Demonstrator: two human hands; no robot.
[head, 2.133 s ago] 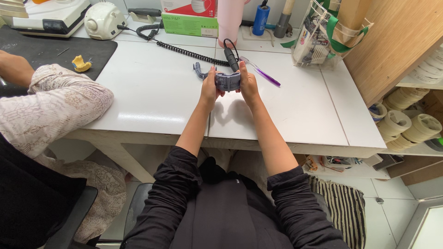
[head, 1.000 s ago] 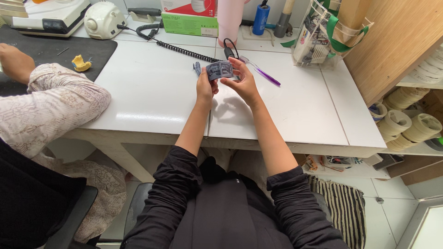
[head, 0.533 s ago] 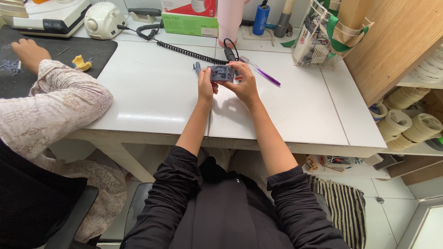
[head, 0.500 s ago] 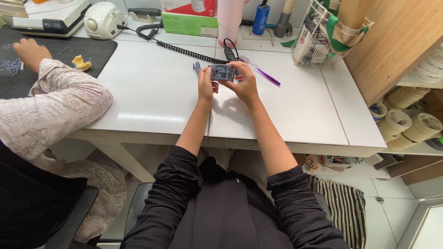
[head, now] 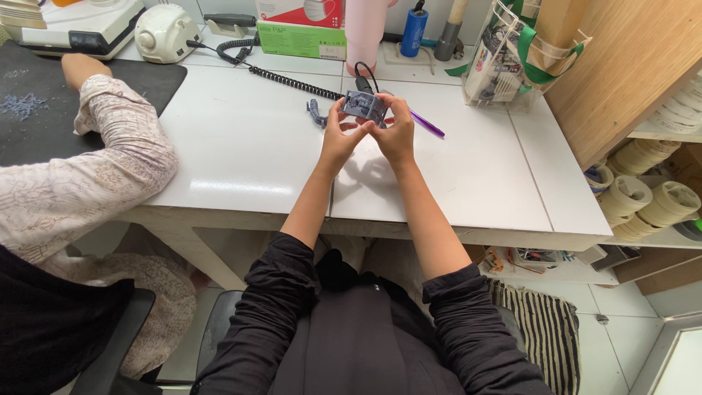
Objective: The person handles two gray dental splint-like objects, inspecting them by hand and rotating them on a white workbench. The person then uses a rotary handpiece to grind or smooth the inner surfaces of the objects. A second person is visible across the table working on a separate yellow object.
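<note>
From my remote seat I see the white surface [head: 241, 146] filling most of the head view, its far edge lined with clutter. At about ten o'clock lies a black mat [head: 44, 102], where a co-worker's patterned sleeve [head: 110, 153] rests with the hand reaching toward twelve; small purple-grey scraps [head: 22, 106] are scattered on the mat just beside that arm. Past the mat, at eleven o'clock, stands a white rounded machine [head: 164, 31], and a black coiled cord [head: 292, 79] runs from it across the surface toward the centre. At twelve o'clock sits a red and green box [head: 300, 25], with a pink cylinder [head: 364, 33] just to the right of it. At one o'clock a wire rack [head: 504, 62] holds packets, and at three o'clock rolls of tape [head: 643, 197] fill a low shelf. My left hand [head: 338, 135] and right hand [head: 395, 132] are raised together near the centre, both pinching a small grey part [head: 363, 106] between fingertips and thumbs, the part held just above the surface. A purple pen [head: 426, 124] lies at the right hand's two o'clock, and a small grey piece [head: 316, 113] lies on the surface just left of the left hand.
</note>
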